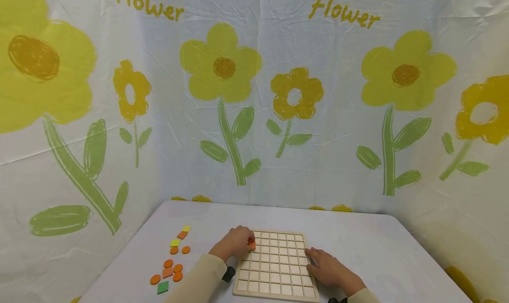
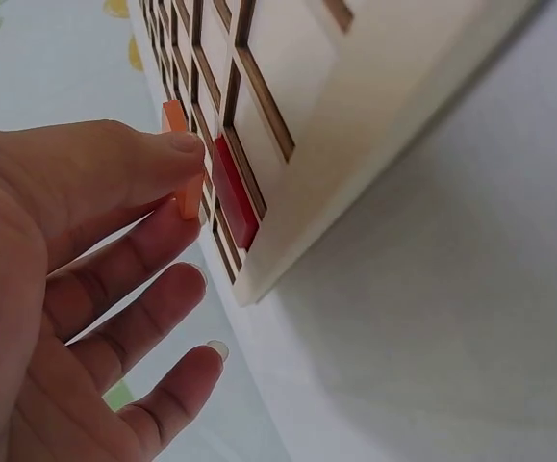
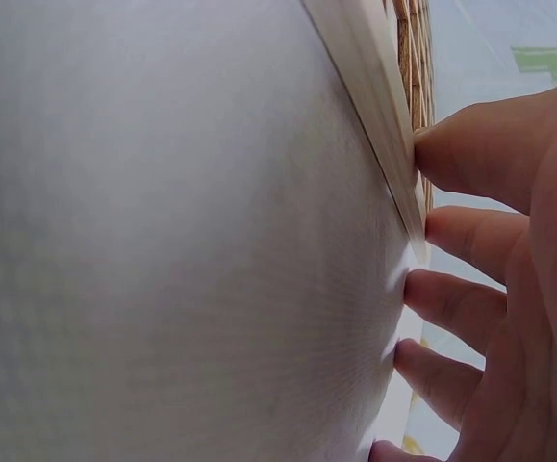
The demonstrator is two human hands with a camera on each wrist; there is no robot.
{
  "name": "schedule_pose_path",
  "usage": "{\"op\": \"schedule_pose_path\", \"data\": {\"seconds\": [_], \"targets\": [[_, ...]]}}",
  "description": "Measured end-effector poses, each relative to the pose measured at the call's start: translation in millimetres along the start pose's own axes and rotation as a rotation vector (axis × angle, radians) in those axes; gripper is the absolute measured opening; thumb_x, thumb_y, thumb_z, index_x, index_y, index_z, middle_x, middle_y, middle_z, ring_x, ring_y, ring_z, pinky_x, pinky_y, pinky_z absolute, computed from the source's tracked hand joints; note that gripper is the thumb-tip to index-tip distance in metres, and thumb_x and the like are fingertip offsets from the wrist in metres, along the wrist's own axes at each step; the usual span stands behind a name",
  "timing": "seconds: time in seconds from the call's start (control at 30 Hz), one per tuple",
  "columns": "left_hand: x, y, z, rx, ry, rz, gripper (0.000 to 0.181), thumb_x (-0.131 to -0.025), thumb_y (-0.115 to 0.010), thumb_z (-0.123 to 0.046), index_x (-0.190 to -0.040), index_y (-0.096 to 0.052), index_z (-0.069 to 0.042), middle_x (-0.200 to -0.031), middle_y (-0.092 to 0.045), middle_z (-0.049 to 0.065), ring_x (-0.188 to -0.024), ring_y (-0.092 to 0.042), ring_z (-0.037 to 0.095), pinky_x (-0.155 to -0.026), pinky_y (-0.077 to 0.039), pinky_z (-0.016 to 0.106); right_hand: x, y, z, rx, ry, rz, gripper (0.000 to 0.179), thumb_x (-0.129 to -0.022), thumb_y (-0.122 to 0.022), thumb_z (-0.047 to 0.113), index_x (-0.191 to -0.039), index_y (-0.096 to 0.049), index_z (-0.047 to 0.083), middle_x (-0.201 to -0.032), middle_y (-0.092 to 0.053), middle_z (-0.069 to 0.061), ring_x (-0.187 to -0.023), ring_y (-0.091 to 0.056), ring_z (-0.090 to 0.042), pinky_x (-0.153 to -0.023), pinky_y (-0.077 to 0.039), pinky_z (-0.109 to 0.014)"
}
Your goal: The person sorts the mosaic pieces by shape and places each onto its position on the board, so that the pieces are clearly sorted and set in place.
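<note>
A wooden grid board (image 1: pixel 275 295) with square cells lies on the white table. Over its far left part, my left hand (image 1: pixel 234 242) pinches an orange square tile (image 2: pixel 190 192) between thumb and index finger. The other fingers of that hand are spread below it. In the left wrist view, a red tile (image 2: pixel 234 194) sits in a cell close beside the orange one, near the board's edge. My right hand (image 1: pixel 329 268) rests at the board's right side, its thumb and fingertips (image 3: pixel 439 226) touching the frame, the fingers fairly straight.
Left of the board lie several loose pieces: orange round discs (image 1: pixel 155 279), an orange square (image 1: pixel 167 272), a green square (image 1: pixel 163 287) and yellow squares (image 1: pixel 175 243). A flower-printed cloth (image 1: pixel 254 161) hangs around the table (image 1: pixel 358 232) at the back and sides.
</note>
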State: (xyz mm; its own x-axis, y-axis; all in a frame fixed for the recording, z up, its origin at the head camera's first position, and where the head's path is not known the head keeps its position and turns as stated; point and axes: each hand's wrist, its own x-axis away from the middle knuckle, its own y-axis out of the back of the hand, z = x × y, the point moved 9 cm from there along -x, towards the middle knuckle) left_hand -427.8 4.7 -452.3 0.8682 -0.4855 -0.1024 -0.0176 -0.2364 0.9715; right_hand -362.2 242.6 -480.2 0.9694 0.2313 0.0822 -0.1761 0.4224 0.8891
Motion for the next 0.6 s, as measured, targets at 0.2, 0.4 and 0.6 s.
{"op": "schedule_pose_path", "data": {"seconds": [0.2,0.4,0.6], "targets": [[-2.8,-3.3,-4.6,-0.011,-0.020,0.001,0.014,-0.087,-0.071,-0.026,-0.094,-0.074,-0.015,-0.082,-0.062,-0.008,-0.078,-0.048,0.009,-0.076,-0.041,0.035,-0.4,-0.8,-0.2,0.002,-0.007,0.004,0.052,-0.094,-0.058,0.030,-0.139,-0.049,0.006,-0.143,-0.047,-0.022,-0.134,-0.041,-0.045,-0.106,-0.031,-0.062],[-1.9,-3.3,-9.6,-0.027,-0.021,0.023,0.010,-0.087,-0.070,-0.024,-0.092,-0.073,-0.016,-0.079,-0.058,-0.009,-0.076,-0.046,0.010,-0.074,-0.039,0.034,1.6,0.1,1.0,-0.003,-0.005,-0.001,0.051,-0.094,-0.058,0.028,-0.139,-0.050,0.004,-0.142,-0.048,-0.022,-0.133,-0.041,-0.045,-0.106,-0.032,-0.062],[-0.5,1.6,-16.0,-0.047,-0.033,0.026,0.011,-0.087,-0.070,-0.021,-0.096,-0.074,-0.015,-0.083,-0.063,-0.006,-0.079,-0.052,0.012,-0.076,-0.044,0.035,3.0,1.9,2.4,0.001,-0.002,-0.007,0.051,-0.094,-0.058,0.028,-0.139,-0.050,0.004,-0.142,-0.048,-0.022,-0.133,-0.041,-0.045,-0.106,-0.032,-0.061]]}}
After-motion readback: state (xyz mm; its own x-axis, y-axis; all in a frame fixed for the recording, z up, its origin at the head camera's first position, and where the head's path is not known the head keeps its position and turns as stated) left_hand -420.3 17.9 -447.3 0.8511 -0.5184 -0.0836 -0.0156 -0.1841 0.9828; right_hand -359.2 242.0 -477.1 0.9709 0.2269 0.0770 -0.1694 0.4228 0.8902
